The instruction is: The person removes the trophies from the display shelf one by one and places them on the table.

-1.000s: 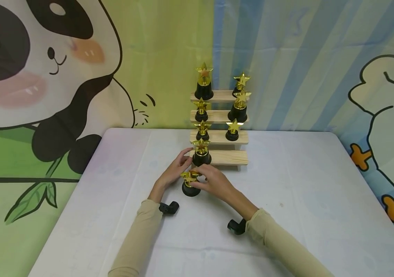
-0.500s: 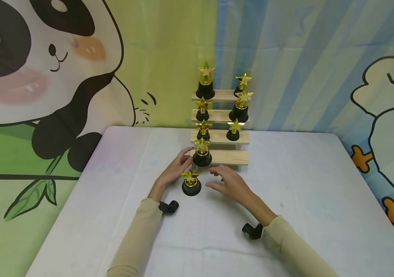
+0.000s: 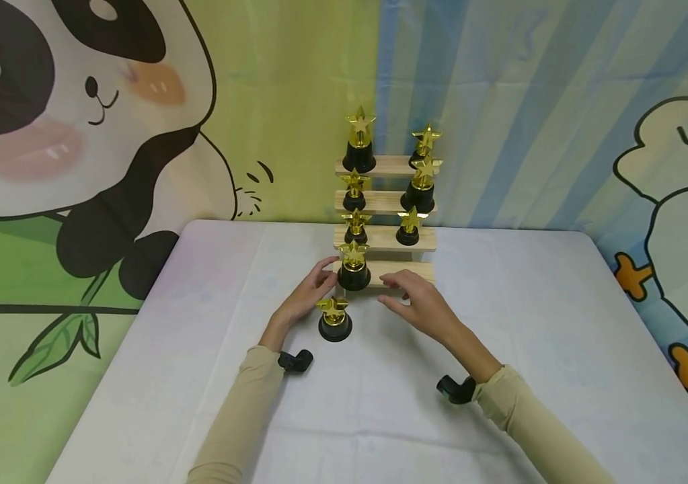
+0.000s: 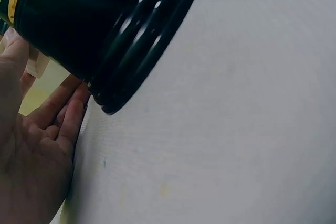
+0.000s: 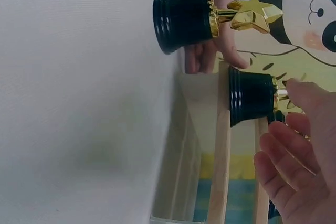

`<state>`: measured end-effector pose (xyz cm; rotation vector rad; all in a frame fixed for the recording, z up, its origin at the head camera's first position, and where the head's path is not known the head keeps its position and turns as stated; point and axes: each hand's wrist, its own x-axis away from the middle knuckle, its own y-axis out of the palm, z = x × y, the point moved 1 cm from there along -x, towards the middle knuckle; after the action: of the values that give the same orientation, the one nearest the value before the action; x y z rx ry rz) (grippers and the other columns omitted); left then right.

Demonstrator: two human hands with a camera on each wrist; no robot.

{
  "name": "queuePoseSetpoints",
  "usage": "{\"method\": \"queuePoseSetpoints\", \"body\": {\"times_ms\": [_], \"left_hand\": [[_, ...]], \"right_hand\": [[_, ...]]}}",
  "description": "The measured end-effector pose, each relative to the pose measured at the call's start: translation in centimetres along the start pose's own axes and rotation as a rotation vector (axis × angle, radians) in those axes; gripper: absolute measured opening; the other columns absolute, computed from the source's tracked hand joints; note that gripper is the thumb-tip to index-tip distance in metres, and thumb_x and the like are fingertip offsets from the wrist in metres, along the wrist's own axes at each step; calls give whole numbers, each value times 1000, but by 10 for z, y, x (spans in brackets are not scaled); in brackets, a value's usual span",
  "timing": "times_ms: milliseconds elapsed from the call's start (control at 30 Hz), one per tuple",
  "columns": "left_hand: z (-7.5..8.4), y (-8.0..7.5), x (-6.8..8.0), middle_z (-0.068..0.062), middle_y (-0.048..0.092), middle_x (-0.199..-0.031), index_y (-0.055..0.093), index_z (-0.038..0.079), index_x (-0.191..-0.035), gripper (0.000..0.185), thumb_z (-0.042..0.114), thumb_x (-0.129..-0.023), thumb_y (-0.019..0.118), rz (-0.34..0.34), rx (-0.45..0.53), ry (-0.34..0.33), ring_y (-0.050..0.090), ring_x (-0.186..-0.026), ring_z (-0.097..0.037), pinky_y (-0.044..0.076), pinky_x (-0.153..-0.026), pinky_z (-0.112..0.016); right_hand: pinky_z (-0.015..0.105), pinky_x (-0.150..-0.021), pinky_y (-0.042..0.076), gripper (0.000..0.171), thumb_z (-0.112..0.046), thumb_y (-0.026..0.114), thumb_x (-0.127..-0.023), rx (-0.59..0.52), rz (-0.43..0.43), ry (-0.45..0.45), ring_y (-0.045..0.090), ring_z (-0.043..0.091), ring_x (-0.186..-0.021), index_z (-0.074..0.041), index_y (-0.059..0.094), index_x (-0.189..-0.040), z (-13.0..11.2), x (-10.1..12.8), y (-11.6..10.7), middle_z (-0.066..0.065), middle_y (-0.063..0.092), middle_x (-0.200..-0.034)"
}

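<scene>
A star trophy [image 3: 335, 326] with a gold star and black base stands upright on the white table, in front of a stepped wooden rack [image 3: 404, 270]. Another star trophy [image 3: 354, 275] is at the left end of the rack's lowest step. My left hand [image 3: 307, 297] lies on the table beside that end, fingers extended, holding nothing; whether its fingertips touch the rack I cannot tell. In the left wrist view a black trophy base [image 4: 105, 30] looms near the palm. My right hand [image 3: 422, 306] hovers before the lowest step's right part, fingers loosely bent, holding nothing.
Higher steps carry several more star trophies, among them a large one [image 3: 359, 151] at top left and a small one [image 3: 407, 232] at right. A curtain with a panda print [image 3: 138, 134] hangs behind the table [image 3: 531, 323]. Black cameras sit at both wrists.
My right hand has let go of the front trophy and moved right and slightly back, away from it. That trophy stays standing on the table. My left hand has hardly moved.
</scene>
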<state>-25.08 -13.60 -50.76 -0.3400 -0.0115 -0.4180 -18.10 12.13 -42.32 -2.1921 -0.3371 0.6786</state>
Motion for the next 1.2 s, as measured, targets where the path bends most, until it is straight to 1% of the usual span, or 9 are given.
{"method": "queuePoseSetpoints", "body": {"times_ms": [200, 400, 700, 867, 1067, 1200], "left_hand": [[0, 0, 0, -19, 50, -142, 29, 33, -150, 53, 45, -101, 46, 3, 2, 0, 49, -132, -35, 36, -109, -56], [0, 0, 0, -18, 51, -141, 30, 36, -148, 51, 47, -101, 46, 6, -3, -7, 50, -132, -34, 37, -109, -55], [-1, 1, 0, -18, 51, -141, 30, 37, -148, 53, 50, -99, 47, 8, 0, -13, 49, -132, -34, 37, -110, -55], [-2, 1, 0, -17, 52, -141, 31, 37, -148, 52, 50, -100, 46, 16, -3, -13, 50, -132, -33, 37, -109, -55], [-1, 1, 2, -17, 52, -141, 30, 38, -148, 53, 52, -99, 46, 20, -10, -27, 49, -132, -33, 37, -109, -55], [1, 2, 2, -17, 51, -142, 30, 38, -148, 54, 52, -99, 46, 20, -4, -33, 49, -132, -34, 36, -110, -55]], "right_hand": [[41, -74, 57, 34, -17, 72, -89, -11, 17, -1, 66, 26, -96, -3, 64, -118, 2, -4, -4, 13, 68, -108], [40, -77, 57, 34, -21, 71, -90, -9, 8, 30, 66, 25, -100, -3, 64, -118, 1, -10, -11, 13, 67, -109], [42, -74, 56, 34, -19, 71, -90, -28, 36, 16, 65, 28, -99, -2, 64, -118, -2, -22, -21, 15, 68, -111], [39, -72, 56, 35, -19, 71, -89, -27, 57, -1, 65, 29, -99, -3, 64, -120, -2, -29, -22, 15, 68, -111], [43, -73, 56, 35, -19, 71, -90, -56, 56, 16, 66, 30, -98, -3, 64, -119, -5, -40, -22, 16, 67, -109], [42, -74, 56, 35, -18, 71, -90, -80, 57, 16, 67, 29, -97, -2, 63, -120, -8, -49, -23, 17, 67, -110]]}}
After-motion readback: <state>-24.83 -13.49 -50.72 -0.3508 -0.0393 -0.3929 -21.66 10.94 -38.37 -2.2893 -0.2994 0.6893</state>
